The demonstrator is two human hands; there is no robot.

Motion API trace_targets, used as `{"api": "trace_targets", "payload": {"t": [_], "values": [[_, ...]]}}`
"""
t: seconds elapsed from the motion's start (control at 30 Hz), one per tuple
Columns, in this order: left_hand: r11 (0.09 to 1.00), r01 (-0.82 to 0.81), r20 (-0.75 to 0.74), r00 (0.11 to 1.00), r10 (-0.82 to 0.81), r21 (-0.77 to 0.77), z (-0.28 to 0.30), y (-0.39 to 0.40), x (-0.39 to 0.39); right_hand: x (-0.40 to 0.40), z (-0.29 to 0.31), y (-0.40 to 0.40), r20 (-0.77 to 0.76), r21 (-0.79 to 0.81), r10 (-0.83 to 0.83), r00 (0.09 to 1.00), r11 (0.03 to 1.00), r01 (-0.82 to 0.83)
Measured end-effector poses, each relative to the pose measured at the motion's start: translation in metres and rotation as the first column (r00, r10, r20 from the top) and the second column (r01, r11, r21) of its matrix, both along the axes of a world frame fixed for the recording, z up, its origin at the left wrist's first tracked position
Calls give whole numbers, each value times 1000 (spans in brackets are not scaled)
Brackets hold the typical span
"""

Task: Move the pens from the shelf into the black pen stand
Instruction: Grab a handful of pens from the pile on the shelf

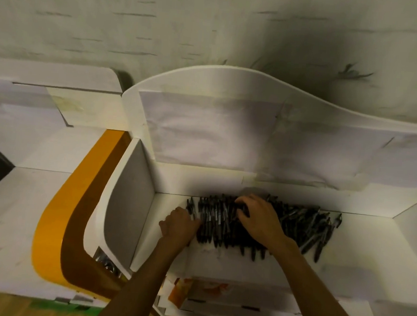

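White board walls close round a deep white shelf (359, 245) set against a pale, streaked wall, and on its floor lies the heap of black plastic pens (294, 220), spread in a loose bank along the back edge of that shelf. Both my hands are down in the heap. My left hand (179, 223) sits at the heap's left end, fingers curled in against the outermost pens, though whether they truly clasp any I cannot tell, since the knuckles hide the fingertips. My right hand (257, 216) lies over the heap's middle, fingers bent down among the barrels, and I judge it is raking a bunch together; a firm hold is not visible. I take the two-handed reach as a way to gather many pens at once rather than one by one. A curved orange and brown band (57, 223) runs left of the shelf. No black pen stand is in view, so its whereabouts stay unknown to me.
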State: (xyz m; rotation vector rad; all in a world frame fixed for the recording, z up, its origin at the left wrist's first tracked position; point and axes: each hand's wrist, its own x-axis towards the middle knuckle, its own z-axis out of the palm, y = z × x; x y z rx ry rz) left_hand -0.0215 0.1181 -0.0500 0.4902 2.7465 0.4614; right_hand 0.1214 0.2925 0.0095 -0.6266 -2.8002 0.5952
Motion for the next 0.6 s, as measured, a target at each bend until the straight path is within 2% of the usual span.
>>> {"api": "trace_targets", "payload": {"t": [0.13, 0.37, 0.47, 0.6], "values": [[984, 40, 57, 998, -30, -176, 15, 5, -9, -1, -2, -1, 12, 2, 2, 1000, 1000, -2], [982, 43, 21, 999, -40, -186, 16, 7, -8, 0, -4, 2, 12, -9, 0, 1000, 1000, 0], [997, 16, 2, 1000, -16, -78, 17, 1, -6, 1, -4, 2, 13, -8, -3, 1000, 1000, 3], [977, -100, 76, 993, 87, 190, 16, -6, -12, 1, -6, 2, 14, -15, -6, 1000, 1000, 6]]}}
